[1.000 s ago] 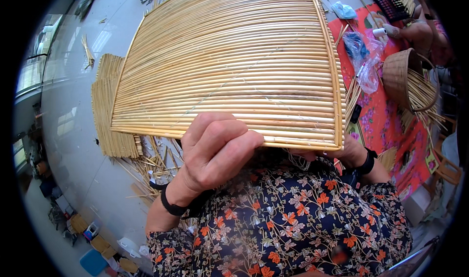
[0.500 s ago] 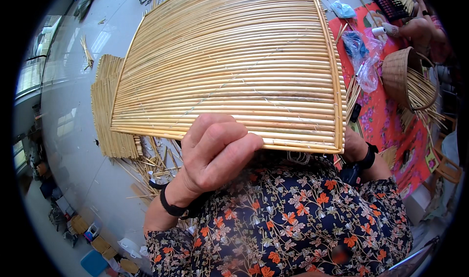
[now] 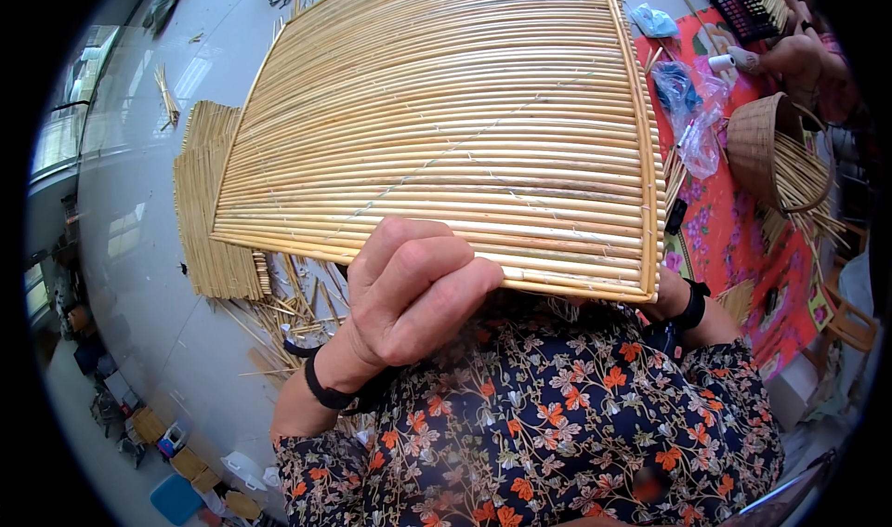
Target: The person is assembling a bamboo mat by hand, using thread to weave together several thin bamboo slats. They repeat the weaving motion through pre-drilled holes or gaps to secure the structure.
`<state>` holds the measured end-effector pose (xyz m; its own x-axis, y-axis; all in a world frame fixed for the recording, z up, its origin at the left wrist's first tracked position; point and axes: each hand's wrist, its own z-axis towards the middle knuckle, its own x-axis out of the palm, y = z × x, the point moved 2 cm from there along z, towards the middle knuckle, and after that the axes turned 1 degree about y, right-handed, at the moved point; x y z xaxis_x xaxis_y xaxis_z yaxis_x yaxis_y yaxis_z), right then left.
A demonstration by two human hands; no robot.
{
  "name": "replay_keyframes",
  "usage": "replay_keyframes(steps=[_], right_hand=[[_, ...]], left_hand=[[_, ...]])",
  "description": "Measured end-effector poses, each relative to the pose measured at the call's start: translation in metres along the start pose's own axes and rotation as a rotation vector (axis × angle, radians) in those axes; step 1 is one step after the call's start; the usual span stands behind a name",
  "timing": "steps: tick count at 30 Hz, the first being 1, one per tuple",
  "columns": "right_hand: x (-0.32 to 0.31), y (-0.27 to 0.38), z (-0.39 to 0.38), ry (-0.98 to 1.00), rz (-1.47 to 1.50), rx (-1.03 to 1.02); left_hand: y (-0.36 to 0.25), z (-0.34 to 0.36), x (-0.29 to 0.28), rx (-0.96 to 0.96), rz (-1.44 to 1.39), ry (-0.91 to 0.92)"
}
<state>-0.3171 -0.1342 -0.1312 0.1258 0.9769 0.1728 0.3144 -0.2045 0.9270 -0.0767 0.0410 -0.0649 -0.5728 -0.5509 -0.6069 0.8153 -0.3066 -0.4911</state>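
Panel of parallel straw-coloured stalks (image 3: 446,164), framed by thin rods, held in front of person's dark floral shirt (image 3: 530,415), near edge toward body. Left hand (image 3: 409,290) closed on panel's near edge, thumb side toward rim, knuckles uppermost. Right hand (image 3: 670,296) at near right corner, mostly hidden behind panel; grip cannot be told. Left of panel: second stalk mat (image 3: 206,202) on floor, loose stalk pieces (image 3: 302,318) beside it. Right: red floral cloth (image 3: 729,257) bearing woven basket (image 3: 754,146), stalks alongside.
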Motion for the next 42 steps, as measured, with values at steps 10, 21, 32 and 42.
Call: replay_keyframes(steps=[10, 21, 32, 42], right_hand=[[0.005, -0.013, -0.006, -0.018, 0.034, 0.065], [0.002, -0.025, -0.009, -0.061, -0.344, -0.298], [-0.007, -0.059, -0.008, -0.043, -0.154, -0.127], [0.01, 0.013, 0.003, -0.063, 0.062, 0.007]], left_hand=[[0.001, -0.001, -0.001, 0.018, 0.012, 0.005], [0.001, -0.001, 0.004, 0.013, -0.031, 0.032], [-0.002, -0.001, 0.005, -0.006, -0.008, 0.036], [0.006, -0.004, 0.003, -0.05, -0.037, 0.027]])
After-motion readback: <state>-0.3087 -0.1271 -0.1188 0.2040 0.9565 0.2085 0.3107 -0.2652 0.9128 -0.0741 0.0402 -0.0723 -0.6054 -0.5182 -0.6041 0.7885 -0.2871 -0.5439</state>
